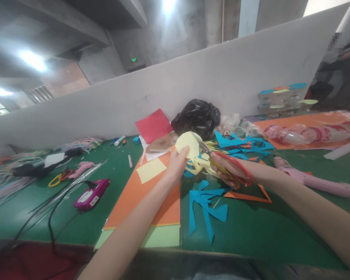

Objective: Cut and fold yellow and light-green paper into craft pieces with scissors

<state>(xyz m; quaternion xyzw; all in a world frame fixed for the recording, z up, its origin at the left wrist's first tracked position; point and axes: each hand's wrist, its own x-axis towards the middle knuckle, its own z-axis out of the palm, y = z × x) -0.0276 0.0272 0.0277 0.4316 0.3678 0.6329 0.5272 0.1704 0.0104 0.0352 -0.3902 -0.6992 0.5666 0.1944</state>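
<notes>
A rounded piece of pale yellow paper is pinched in my left hand, raised over the table. My right hand is closed around a pair of scissors with red and yellow handles. Their blades lie at the right edge of the yellow paper; whether they are parted I cannot tell. Pale yellow offcuts lie just below the hands. Under my left forearm are stacked orange sheets, with a yellow rectangle of paper on top.
Blue paper scraps lie at the front and behind my right hand. A black plastic bag and a red sheet are at the back wall. Left are a purple power strip and other scissors; right, a pink glue gun.
</notes>
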